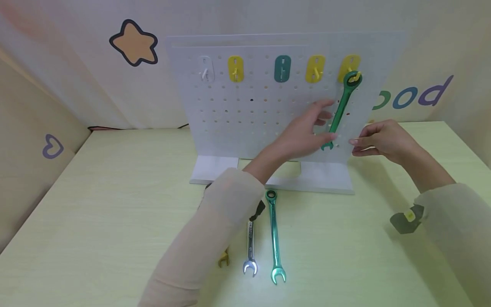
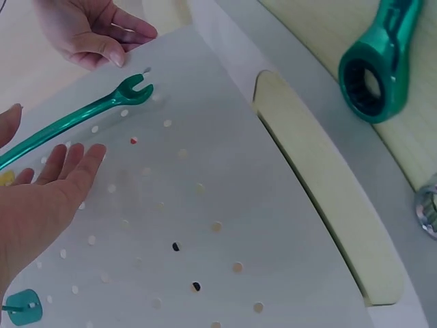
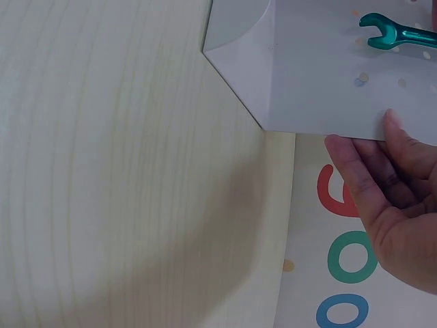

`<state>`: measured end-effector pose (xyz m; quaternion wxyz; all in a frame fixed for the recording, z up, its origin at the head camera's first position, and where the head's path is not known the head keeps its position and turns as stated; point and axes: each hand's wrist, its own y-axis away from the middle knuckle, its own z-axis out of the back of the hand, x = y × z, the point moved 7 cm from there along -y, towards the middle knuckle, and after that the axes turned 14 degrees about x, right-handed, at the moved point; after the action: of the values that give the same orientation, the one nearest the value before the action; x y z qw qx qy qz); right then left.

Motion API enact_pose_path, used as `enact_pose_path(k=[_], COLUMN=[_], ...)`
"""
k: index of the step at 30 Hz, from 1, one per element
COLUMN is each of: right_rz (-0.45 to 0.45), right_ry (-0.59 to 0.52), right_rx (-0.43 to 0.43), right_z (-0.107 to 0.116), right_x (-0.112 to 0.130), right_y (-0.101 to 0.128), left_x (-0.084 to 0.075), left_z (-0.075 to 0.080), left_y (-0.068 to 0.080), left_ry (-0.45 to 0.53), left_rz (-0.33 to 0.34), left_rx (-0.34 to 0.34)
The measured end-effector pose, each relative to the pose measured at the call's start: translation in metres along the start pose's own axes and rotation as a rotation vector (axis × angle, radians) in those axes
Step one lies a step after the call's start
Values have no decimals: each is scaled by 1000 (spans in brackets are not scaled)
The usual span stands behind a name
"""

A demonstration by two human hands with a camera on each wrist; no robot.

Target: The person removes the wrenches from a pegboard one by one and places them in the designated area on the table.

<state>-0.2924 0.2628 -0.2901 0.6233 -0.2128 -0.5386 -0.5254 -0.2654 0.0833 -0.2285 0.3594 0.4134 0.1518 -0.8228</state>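
Observation:
A green ratcheting wrench [image 1: 340, 106] hangs tilted by its ring end from the rightmost yellow hook [image 1: 350, 66] of a white pegboard [image 1: 238, 140]. My left hand [image 1: 303, 132] is spread around the wrench's lower half, its fingers loosely extended and the thumb tip overlapping the shaft in the head view. In the left wrist view, the wrench [image 2: 68, 123] passes between thumb and fingers, which do not close on it. My right hand [image 1: 383, 138] pinches the pegboard's right edge; the right wrist view shows its thumb [image 3: 403, 143] at the front face and the fingers behind.
Other hooks, white, yellow and teal [image 1: 282, 68], line the board's top row. On the table [image 1: 134, 204] before it lie a teal wrench [image 1: 274, 234], a silver wrench [image 1: 250, 247] and a gold one [image 1: 224, 258] partly covered by my left sleeve. A wall with decorations stands behind.

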Motion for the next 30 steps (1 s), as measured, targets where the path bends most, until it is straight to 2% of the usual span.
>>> enact_pose_path(k=[5, 9, 21, 30], right_rz=[0, 2, -6, -22], right_ry=[10, 13, 21, 58], right_rx=[2, 4, 6, 0], right_z=[0, 0, 1, 1], right_x=[1, 1, -1, 0], right_y=[0, 0, -1, 2], left_x=[-9, -14, -18, -22], left_z=[1, 0, -1, -3], left_y=[-4, -5, -2, -1], left_ry=[40, 62, 102, 167], left_rz=[-36, -33, -22, -50], left_rx=[-6, 0, -17, -45])
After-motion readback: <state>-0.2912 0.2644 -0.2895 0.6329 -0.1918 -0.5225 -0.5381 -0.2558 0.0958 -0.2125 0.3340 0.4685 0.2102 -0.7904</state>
